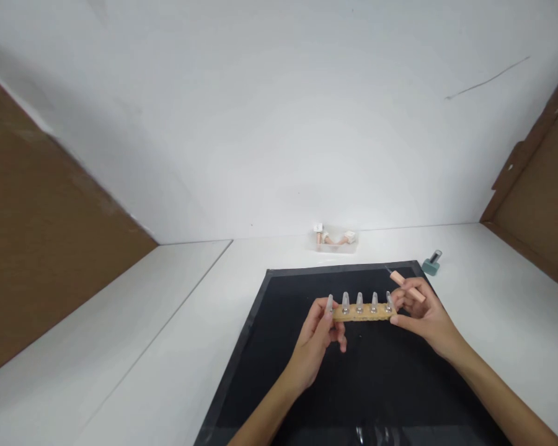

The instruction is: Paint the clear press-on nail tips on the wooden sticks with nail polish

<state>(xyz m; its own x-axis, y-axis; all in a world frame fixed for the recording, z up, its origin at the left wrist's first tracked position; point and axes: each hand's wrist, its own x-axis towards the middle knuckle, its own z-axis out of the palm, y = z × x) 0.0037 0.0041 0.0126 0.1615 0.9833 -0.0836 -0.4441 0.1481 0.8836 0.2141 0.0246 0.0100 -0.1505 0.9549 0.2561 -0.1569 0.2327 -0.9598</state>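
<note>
Above the black mat, my left hand point(320, 334) is closed on the left end of a yellowish nail display bar point(366, 313). Several clear nail tips point(359, 302) stand upright in a row along it. Between the fingers of my right hand point(421, 313) lies a pink-handled nail brush point(408, 287), tilted, its thin dark tip pointing up and left. The thumb of that same hand also touches the bar's right end. The brush tip is apart from the nail tips. Some fingers of both hands are partly hidden behind the bar.
The black mat point(270, 365) lies on a white table point(167, 347). Behind it, against the wall, a clear tray point(335, 248) holds small pink-and-white pieces. A small teal item with a grey upright part point(431, 266) sits by the mat's far right corner. Brown cardboard panels point(51, 217) flank both sides.
</note>
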